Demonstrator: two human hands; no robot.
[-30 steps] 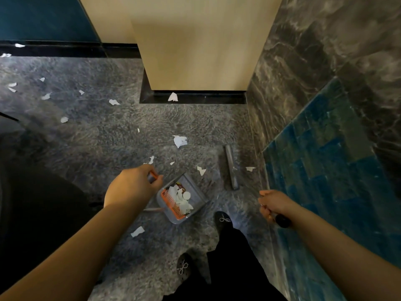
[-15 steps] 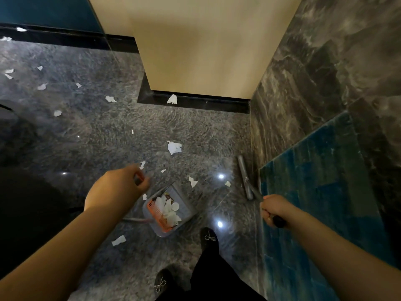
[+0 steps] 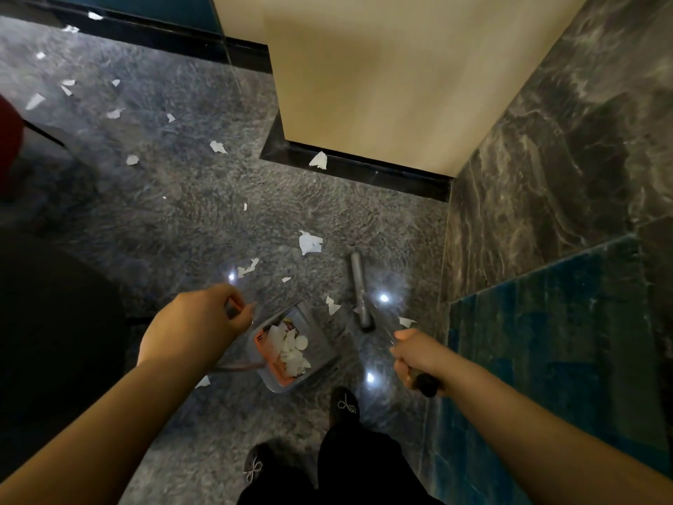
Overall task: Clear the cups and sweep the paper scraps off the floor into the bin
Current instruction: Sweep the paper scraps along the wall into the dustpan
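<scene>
So, looking down from the head camera: a dustpan (image 3: 291,349) is being held low over the speckled grey floor (image 3: 174,213) by the left hand (image 3: 198,324), whose fingers are being kept curled round the thin handle at the pan's top. The pan is grey with an orange comb strip inside, and a pile of white scraps is being carried in it already.

The broom handle (image 3: 424,382) is being gripped by the right hand (image 3: 418,353), fist closed round it, dark end cap sticking out behind the palm. The broom head (image 3: 360,291) is being rested on the floor just right of the dustpan, near the dark marble wall (image 3: 546,176); the shaft between hand and head is too blurred to be traced well.

Plenty of paper scraps (image 3: 309,242) are being left loose on the floor: a big one ahead of the pan, a few small ones between pan and broom head, one against the black skirting under the beige pillar (image 3: 382,85), and a scatter further off to the upper left. One more is being half hidden under the left forearm.

Two dark shoes (image 3: 344,404) with sparkly bows are being seen at the bottom, just behind the pan. A teal panel (image 3: 564,340) is being shown on the right, and something red at the far left edge, too cropped to be identified.
</scene>
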